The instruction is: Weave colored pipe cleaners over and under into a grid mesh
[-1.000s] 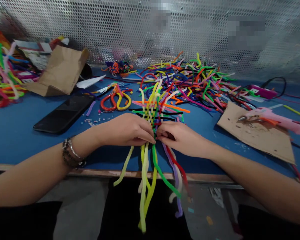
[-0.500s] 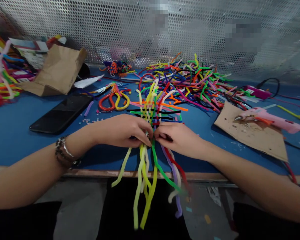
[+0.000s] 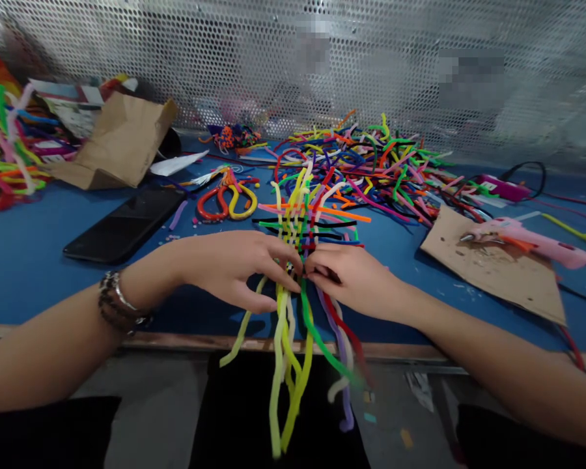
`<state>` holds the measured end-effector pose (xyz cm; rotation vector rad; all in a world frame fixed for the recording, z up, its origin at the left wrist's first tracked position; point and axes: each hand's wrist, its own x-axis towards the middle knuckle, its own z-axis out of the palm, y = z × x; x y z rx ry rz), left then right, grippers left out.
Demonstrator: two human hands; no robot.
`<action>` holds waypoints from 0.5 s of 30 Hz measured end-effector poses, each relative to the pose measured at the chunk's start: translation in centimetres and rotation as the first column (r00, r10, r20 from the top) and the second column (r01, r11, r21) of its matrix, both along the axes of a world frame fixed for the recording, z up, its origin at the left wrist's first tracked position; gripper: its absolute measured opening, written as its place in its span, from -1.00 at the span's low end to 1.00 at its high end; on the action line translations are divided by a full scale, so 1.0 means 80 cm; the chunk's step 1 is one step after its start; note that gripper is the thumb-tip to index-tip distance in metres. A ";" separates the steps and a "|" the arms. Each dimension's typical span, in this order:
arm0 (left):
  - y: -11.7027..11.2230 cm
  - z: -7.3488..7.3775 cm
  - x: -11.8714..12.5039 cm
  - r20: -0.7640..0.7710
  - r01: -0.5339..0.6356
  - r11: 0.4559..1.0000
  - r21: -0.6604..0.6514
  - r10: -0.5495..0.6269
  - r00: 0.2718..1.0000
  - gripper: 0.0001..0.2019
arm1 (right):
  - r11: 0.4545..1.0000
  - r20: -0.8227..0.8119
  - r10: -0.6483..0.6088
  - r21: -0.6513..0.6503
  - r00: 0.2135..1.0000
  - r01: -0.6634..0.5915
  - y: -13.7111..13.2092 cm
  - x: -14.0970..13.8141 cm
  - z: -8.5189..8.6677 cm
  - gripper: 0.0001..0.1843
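Note:
A woven strip of pipe cleaners (image 3: 295,210) lies on the blue table, with yellow, white, green, red and purple strands running lengthwise. Black, orange, blue and green ones cross them. My left hand (image 3: 239,267) rests over the strip's near part, fingers stretched out and thumb apart, fingertips touching the weave. Close against those fingertips, my right hand (image 3: 356,281) pinches a pipe cleaner at the strip's right side; its fingers partly hide which strand. Loose ends, among them a green pipe cleaner (image 3: 317,339) and a yellow one (image 3: 300,387), hang past the table edge.
Behind the strip sits a heap of pipe cleaners (image 3: 366,156). Scissors (image 3: 244,202) and a black phone (image 3: 124,225) lie to the left, near a brown paper piece (image 3: 127,140). On the right, a pink glue gun (image 3: 532,241) rests on cardboard (image 3: 498,277). A perforated metal panel (image 3: 215,45) stands behind.
My left thumb has moved away from the fingers, and the left hand has spread. My right hand keeps its pinch. The view has shifted slightly.

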<state>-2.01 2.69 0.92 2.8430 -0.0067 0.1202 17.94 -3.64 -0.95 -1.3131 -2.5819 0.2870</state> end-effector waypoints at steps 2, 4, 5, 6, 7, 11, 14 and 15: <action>0.002 0.000 -0.001 0.001 0.001 1.000 -0.025 -0.001 1.000 -0.68 | 1.000 0.011 0.000 -0.004 1.000 0.000 0.000 0.000 0.000 -0.88; 0.004 -0.001 -0.001 0.001 0.004 0.999 -0.047 -0.004 1.000 -0.67 | 1.000 0.021 -0.003 -0.013 1.000 0.003 -0.001 -0.001 0.001 -0.87; 0.005 -0.001 -0.001 0.001 0.007 0.998 -0.059 -0.007 1.000 -0.66 | 1.000 0.024 -0.004 -0.020 1.000 0.004 -0.001 -0.001 0.001 -0.87; 0.005 -0.001 -0.001 0.002 0.008 0.998 -0.066 -0.007 1.000 -0.65 | 1.000 0.024 -0.002 -0.025 1.000 0.003 -0.001 -0.001 0.002 -0.87; 0.005 -0.002 0.000 0.005 0.009 0.998 -0.067 -0.009 1.000 -0.64 | 1.000 0.020 0.002 -0.028 1.000 -0.001 0.000 0.000 0.002 -0.87; 0.004 -0.005 0.001 0.025 0.015 1.000 -0.024 -0.014 1.000 -0.67 | 0.999 0.002 0.004 -0.032 1.000 -0.003 -0.001 -0.001 0.002 -0.87; 0.003 -0.007 0.001 0.019 0.012 1.000 -0.010 -0.012 1.000 -0.67 | 0.999 -0.001 -0.032 -0.043 1.000 0.031 -0.003 -0.003 0.003 -0.86; 0.002 -0.007 0.001 0.015 0.010 1.000 -0.011 -0.010 1.000 -0.66 | 0.998 0.000 -0.046 -0.038 0.999 0.046 -0.004 -0.004 0.003 -0.86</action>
